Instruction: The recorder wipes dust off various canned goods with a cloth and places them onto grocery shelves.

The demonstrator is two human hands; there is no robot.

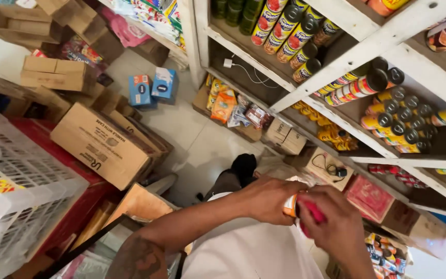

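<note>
A small orange-labelled can (pixel 290 205) sits low in the view, in front of the person's white shirt, gripped between both hands. The left hand (pixel 267 199) is curled around its near side, fingers wrapped over the label. The right hand (pixel 336 222) closes over the other end and also pinches a bright pink object (pixel 313 212), which touches the can; what that object is cannot be told.

Just beyond the hands, a flat red box (pixel 370 198) lies on a low white wooden shelf (pixel 388 160), beside an open cardboard box holding a black cable (pixel 331 168). To the left, a white plastic lattice crate (pixel 21 175) rests on a red surface, and next to it lies a large brown cardboard carton (pixel 101 144). Farther off, two small blue cartons (pixel 152 87) stand on the pale tiled floor (pixel 202 144). Higher shelves hold rows of yellow-labelled tins with dark lids (pixel 398 126) lying on their sides.
</note>
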